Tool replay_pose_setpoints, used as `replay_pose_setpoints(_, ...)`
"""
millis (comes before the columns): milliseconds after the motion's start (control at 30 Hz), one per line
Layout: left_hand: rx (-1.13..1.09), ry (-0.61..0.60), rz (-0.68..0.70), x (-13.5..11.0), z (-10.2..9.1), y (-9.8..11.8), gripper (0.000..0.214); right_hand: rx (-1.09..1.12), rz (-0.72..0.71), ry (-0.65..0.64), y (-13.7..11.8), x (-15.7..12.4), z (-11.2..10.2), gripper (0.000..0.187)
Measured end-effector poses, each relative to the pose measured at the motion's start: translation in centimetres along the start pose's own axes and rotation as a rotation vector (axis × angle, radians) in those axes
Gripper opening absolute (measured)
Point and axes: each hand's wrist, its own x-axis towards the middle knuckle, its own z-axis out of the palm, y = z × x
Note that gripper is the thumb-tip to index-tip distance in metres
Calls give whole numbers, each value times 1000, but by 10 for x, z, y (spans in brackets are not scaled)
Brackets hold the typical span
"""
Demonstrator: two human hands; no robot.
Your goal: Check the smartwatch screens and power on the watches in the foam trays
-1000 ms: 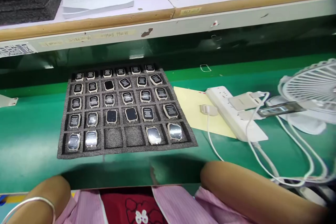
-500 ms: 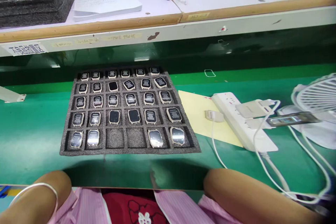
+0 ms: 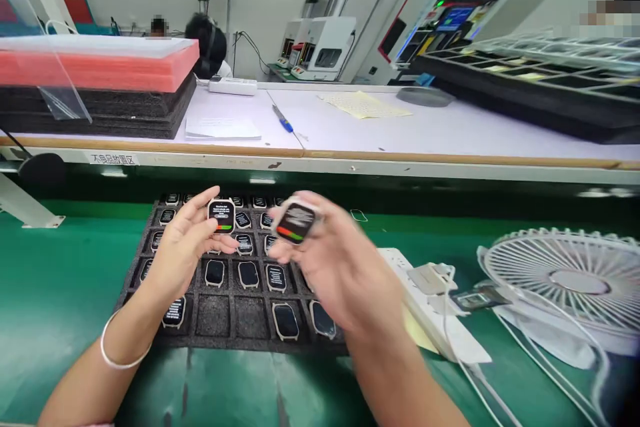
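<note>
The left hand (image 3: 187,240) pinches a first watch (image 3: 221,212) between thumb and fingers, while at three o'clock from it the blurred right hand (image 3: 340,260) grips a second watch (image 3: 296,220), both screens lit with a red-and-green band. Both are held above a dark foam tray (image 3: 215,317) of watches; from the right hand, a white power strip (image 3: 423,297) lies toward four o'clock, a fan (image 3: 580,281) at three, a pen (image 3: 283,120) at eleven.

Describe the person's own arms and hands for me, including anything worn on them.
The left grip and right grip are ungloved hands, the right one blurred. The left forearm and right forearm are bare for most of their visible length. A thin, round, whitish, smooth bangle circles the left wrist; none shows on the right.
</note>
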Motion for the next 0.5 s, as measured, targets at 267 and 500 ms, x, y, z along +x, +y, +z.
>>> replay_pose_setpoints(267, 136, -42, 45, 3, 4, -15, 59, 178, 149, -50, 25, 21, 9, 54)
replay_pose_setpoints(500, 154, -44, 66, 4, 6, -20, 52, 117, 110, -51, 25, 22, 8, 54)
